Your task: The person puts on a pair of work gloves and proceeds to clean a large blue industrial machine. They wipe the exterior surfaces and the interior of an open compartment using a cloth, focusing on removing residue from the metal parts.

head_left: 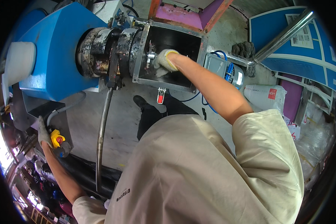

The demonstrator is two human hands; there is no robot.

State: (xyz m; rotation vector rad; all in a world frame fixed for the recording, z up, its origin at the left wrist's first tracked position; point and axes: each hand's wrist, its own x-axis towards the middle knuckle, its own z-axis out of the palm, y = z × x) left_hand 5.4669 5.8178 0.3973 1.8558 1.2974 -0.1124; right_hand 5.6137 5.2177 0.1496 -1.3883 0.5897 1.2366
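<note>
My right hand [165, 62], in a white knitted glove, reaches into an open square metal box [145, 79] with dark inner walls. Beside its fingers a small silver metal fitting [151, 56] sticks out of the box's left side. The fingers are smeared, so I cannot tell whether they touch it or hold anything. Far to the left, my gloved left hand [44, 132] lies with fingers stretched along the edge of a grey control box [65, 148]. Next to it is a red push button [59, 139] on a yellow surround.
A blue machine housing [59, 48] with a blackened barrel [99, 50] adjoins the box. From the clamp hangs a long metal bar [102, 138]; a red-handled latch [160, 96] hangs off the box front. At right are a grey motor [216, 67], a steel pipe [283, 35] and a white sack [261, 95].
</note>
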